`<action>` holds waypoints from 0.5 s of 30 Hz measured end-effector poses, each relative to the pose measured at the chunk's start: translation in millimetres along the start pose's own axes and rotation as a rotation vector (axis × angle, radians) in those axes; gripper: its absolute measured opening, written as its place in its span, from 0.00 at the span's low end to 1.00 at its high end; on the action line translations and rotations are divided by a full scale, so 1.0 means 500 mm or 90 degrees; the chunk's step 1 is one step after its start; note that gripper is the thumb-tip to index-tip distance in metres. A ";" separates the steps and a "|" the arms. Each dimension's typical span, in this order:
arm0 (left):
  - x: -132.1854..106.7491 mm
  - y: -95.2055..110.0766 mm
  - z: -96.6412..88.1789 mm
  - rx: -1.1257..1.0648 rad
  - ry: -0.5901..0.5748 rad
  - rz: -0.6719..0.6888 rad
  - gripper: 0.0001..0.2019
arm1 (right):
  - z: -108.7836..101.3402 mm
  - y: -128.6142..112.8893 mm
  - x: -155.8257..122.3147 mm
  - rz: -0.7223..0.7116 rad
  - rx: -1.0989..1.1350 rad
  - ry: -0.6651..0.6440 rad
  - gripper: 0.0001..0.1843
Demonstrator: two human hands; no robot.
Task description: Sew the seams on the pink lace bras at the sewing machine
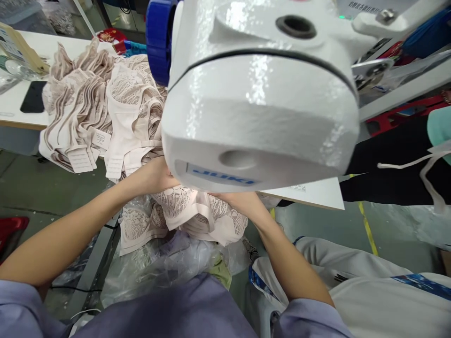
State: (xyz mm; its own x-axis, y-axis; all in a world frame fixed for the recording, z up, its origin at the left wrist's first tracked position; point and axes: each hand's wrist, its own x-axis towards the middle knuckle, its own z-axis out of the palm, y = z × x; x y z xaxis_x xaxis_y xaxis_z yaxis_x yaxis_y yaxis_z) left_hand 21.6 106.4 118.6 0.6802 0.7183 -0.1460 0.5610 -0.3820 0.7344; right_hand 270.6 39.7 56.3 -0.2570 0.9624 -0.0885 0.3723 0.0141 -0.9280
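A white JUKI sewing machine head (pixel 260 94) fills the middle of the view and hides most of what lies under it. My left hand (pixel 158 176) reaches under its left side, and its fingers are hidden behind the machine. My right hand (pixel 243 201) comes in from the right, resting on a pale pink lace garment (pixel 197 211) that hangs out below the machine; its fingers are also covered. Both forearms are bare, with lilac sleeves at the bottom of the view.
A heap of pale pink lace garments with tags (pixel 102 108) lies on the table (pixel 21 124) at left, beside a black phone (pixel 33 96). Clear plastic bags (pixel 165 267) sit below my hands. Another person's dark clothing (pixel 394 159) is at right.
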 end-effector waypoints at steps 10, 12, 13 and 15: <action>0.001 -0.001 -0.006 0.049 0.016 -0.106 0.14 | 0.086 0.132 -0.023 0.088 0.127 0.168 0.31; 0.001 -0.007 -0.004 0.052 0.024 -0.109 0.15 | 0.122 0.161 -0.029 0.123 0.260 0.180 0.40; 0.001 -0.010 -0.002 0.047 0.030 -0.102 0.16 | 0.137 0.171 -0.033 0.143 0.329 0.179 0.44; 0.002 -0.016 0.002 0.041 0.046 -0.084 0.18 | 0.156 0.183 -0.041 0.185 0.449 0.157 0.49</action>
State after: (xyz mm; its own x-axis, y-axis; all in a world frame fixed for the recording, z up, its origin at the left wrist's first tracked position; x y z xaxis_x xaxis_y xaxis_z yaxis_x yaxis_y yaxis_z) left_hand 18.2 109.4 112.1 0.5641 0.8038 -0.1890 0.6738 -0.3158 0.6680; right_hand 240.4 0.0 -55.0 -0.0007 0.9348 -0.3552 -0.2787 -0.3413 -0.8977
